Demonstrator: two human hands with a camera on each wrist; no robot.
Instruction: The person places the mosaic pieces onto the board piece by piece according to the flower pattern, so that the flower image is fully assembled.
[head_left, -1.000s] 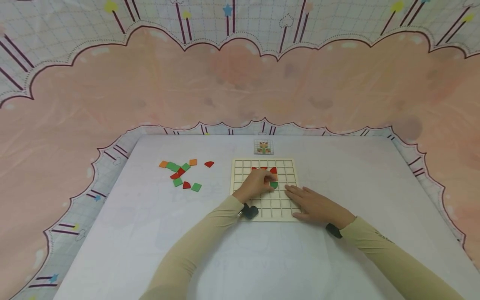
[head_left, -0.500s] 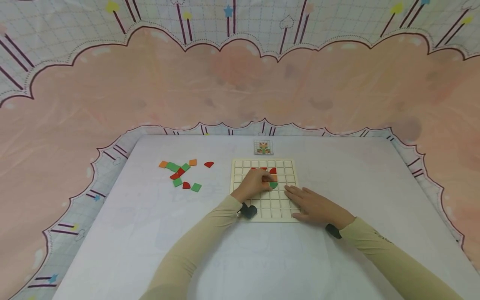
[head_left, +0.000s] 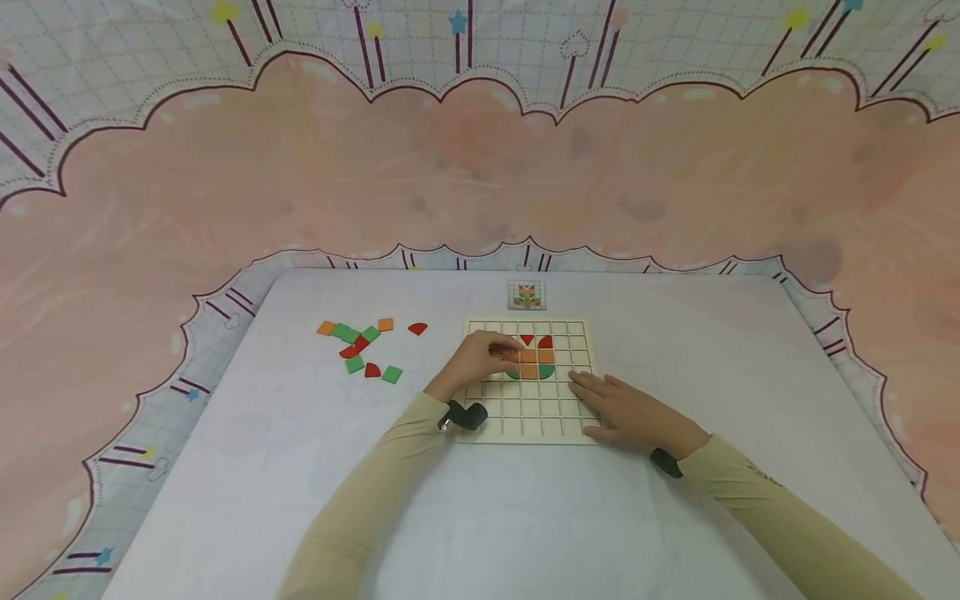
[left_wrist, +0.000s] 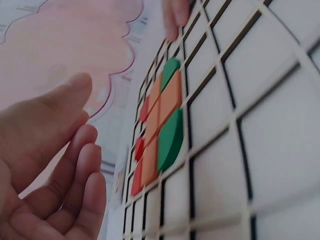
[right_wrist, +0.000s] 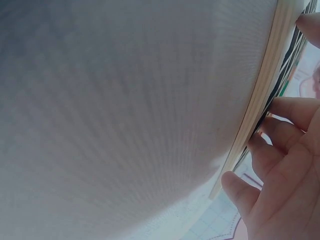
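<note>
A pale wooden grid board [head_left: 540, 408] lies on the white table with flat coloured pieces set in its cells. Orange squares [head_left: 528, 364] make up the middle of the cluster. Red pieces [head_left: 546, 342] sit along its far side and green rounded pieces [left_wrist: 172, 140] at its near corners. My left hand [head_left: 477, 358] hovers over the board's left part, beside the cluster; in the left wrist view its fingers are loosely bent with nothing between them. Spread fingers of my right hand [head_left: 637, 410] rest on the board's right edge, also seen in the right wrist view.
Loose pieces lie left of the board, among them a green square [head_left: 392, 375], an orange square [head_left: 386, 324] and a red rounded piece [head_left: 417, 329]. Behind the board is a small pattern card [head_left: 527, 295]. A patterned cloth [head_left: 480, 167] hangs beyond the table.
My left hand has drawn back leftward from the cluster, uncovering orange squares and part of a green piece on its left. The right hand has stayed on the board's edge.
</note>
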